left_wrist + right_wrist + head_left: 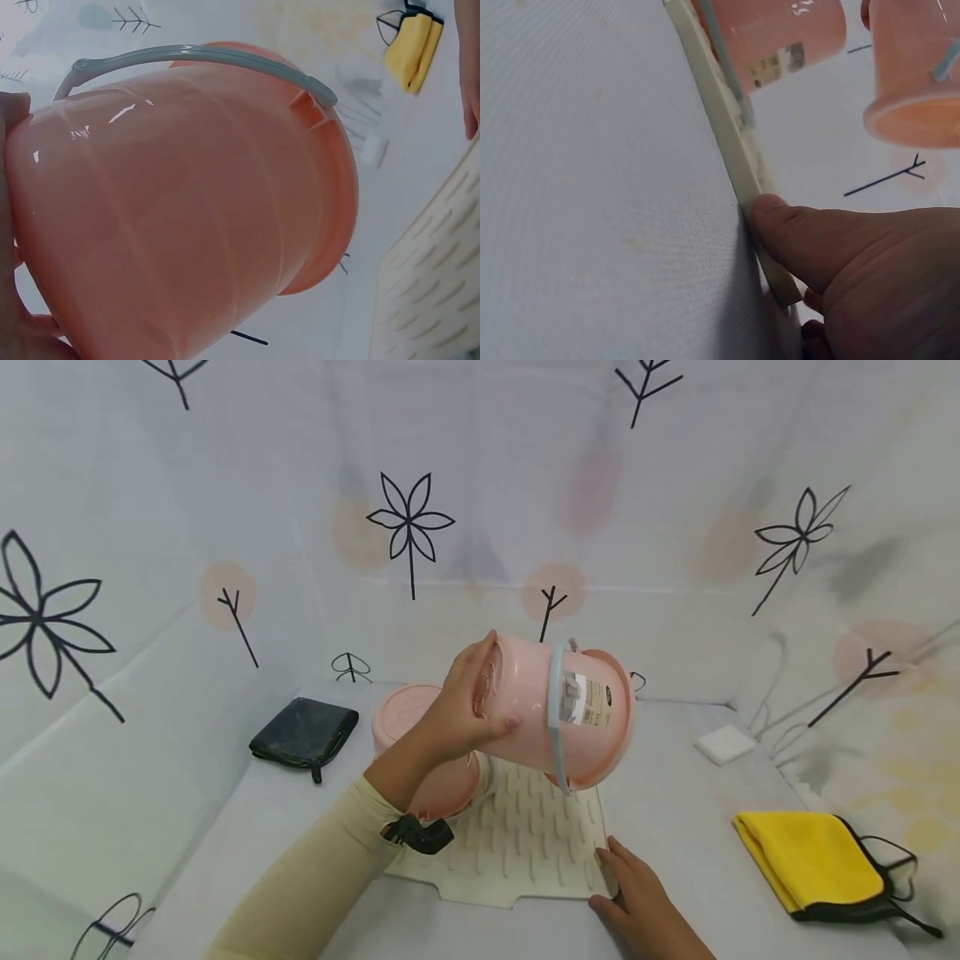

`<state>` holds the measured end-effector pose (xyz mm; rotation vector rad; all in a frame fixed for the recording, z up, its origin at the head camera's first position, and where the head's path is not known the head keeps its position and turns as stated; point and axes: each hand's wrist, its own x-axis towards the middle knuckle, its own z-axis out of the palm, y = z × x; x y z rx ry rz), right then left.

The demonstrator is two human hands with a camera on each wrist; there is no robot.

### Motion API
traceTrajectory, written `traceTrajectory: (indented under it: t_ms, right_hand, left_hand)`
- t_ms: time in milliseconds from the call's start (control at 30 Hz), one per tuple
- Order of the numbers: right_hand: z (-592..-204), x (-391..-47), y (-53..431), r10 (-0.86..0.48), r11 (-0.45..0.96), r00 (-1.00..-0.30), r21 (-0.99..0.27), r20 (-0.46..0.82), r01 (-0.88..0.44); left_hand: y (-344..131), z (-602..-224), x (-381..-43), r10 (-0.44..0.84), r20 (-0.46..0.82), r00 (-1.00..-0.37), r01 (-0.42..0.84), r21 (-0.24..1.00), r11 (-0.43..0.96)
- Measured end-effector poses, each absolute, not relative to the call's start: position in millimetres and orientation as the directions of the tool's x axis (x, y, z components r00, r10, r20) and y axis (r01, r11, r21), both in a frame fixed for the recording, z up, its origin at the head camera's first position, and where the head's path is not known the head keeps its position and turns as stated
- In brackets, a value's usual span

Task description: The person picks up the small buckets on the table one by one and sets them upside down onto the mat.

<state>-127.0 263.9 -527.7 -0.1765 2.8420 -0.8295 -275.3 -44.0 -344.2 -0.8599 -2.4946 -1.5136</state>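
My left hand (459, 708) grips a pink bucket (525, 706) by its base and holds it in the air on its side. The bucket's mouth points right and slightly down; a grey handle (191, 54) crosses its wall, and it bears a label. Below lies a cream ridged drain board (525, 860). My right hand (641, 897) pinches the board's near right corner, its thumb (780, 225) along the edge. A second pink bucket (402, 710) stands on the board's left part, partly hidden by my left forearm.
A folded black cloth (306, 731) lies at the back left. On the right are a folded yellow cloth (813, 860) with black trim and a small white block (725, 744). White patterned sheeting (480, 443) rises behind the table and at both sides.
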Motion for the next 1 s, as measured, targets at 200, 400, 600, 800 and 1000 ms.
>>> traceTrajectory:
  t_ms: [200,400,600,800,1000]
  right_hand:
    - [-530.6,-124.6,263.6,-0.166,0.832,-0.977,-0.551,-0.131,-0.067]
    - [-526.8,-126.2,264.1,-0.149,0.834,-0.976,-0.55,-0.159,-0.038]
    - [-526.5,-127.2,263.9,-0.15,0.83,-0.978,-0.557,-0.146,-0.044]
    - [-528.8,-127.1,266.0,-0.171,0.827,-0.978,-0.556,-0.117,-0.078]
    - [-530.0,-127.4,269.0,-0.195,0.818,-0.976,-0.565,-0.098,-0.107]
  left_hand:
    - [-55.9,-335.8,-279.1,0.416,0.343,-0.842,0.517,0.733,0.442]
    - [-52.9,-330.5,-283.7,0.416,0.29,-0.862,0.489,0.692,0.53]
    - [-40.2,-330.7,-286.8,0.43,0.256,-0.866,0.491,0.601,0.631]
    - [-23.9,-334.1,-287.6,0.412,0.198,-0.889,0.452,0.515,0.728]
    - [-4.0,-344.0,-286.5,0.452,0.132,-0.882,0.461,0.438,0.772]
